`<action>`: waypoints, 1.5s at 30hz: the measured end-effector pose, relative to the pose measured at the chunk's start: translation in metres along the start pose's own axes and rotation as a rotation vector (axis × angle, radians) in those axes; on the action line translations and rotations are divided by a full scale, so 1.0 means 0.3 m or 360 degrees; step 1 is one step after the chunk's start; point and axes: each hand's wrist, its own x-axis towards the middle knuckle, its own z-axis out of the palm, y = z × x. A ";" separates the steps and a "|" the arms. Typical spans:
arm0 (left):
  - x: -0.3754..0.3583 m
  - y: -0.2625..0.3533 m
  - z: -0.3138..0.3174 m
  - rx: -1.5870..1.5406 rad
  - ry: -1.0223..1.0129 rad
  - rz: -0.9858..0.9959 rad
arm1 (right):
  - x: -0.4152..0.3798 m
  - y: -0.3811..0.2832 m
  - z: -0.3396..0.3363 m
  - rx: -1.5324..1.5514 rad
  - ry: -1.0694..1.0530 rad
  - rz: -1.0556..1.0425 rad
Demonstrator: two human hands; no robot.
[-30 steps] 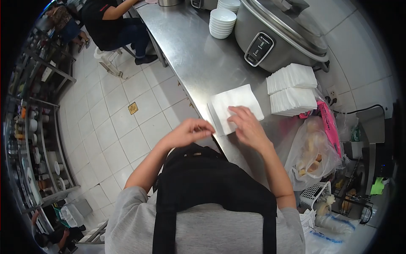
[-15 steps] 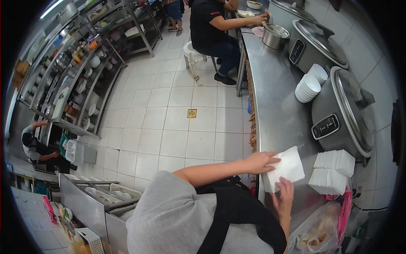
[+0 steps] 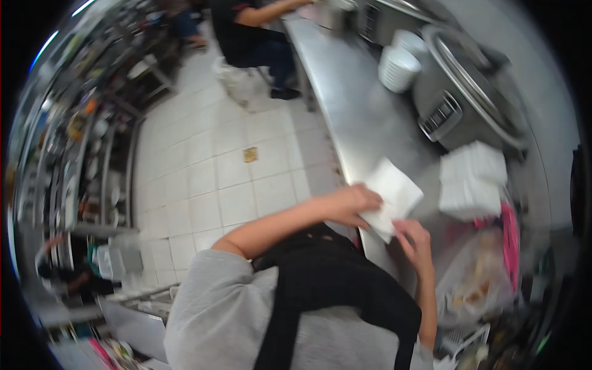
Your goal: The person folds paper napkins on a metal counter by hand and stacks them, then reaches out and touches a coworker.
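Note:
A white paper napkin (image 3: 398, 194) lies at the front edge of the steel counter (image 3: 351, 117), with one corner pointing away. My left hand (image 3: 354, 204) is on its left side, fingers closed over the napkin's edge. At the lower corner, my right hand (image 3: 412, 240) pinches the paper between thumb and fingers. Stacks of folded white napkins (image 3: 472, 179) stand to the right of my hands. The picture is blurred by motion.
White bowls (image 3: 399, 65) are stacked beside a large grey cooker (image 3: 456, 92). A plastic bag (image 3: 478, 277) with food hangs low at the right. One person (image 3: 259, 34) sits at the counter's far end; another person (image 3: 61, 271) is at the far left. Shelves (image 3: 80, 142) line the left.
The view has shifted and turned, so the counter and cookers appear farther left and higher. My right hand has closed on the napkin's lower corner, and the napkin is turned slightly.

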 end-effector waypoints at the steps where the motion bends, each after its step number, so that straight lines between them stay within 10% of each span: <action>1: 0.002 0.000 -0.001 0.0047 0.0077 0.0024 | -0.001 -0.002 -0.006 0.0056 0.0019 0.0057; 10: 0.026 -0.024 0.000 -0.0076 0.0325 0.0018 | -0.049 0.019 -0.011 0.0332 0.0453 0.0286; 45: 0.005 -0.027 0.000 -0.0631 0.0312 -0.0269 | -0.033 -0.030 0.000 0.0169 0.0339 0.0204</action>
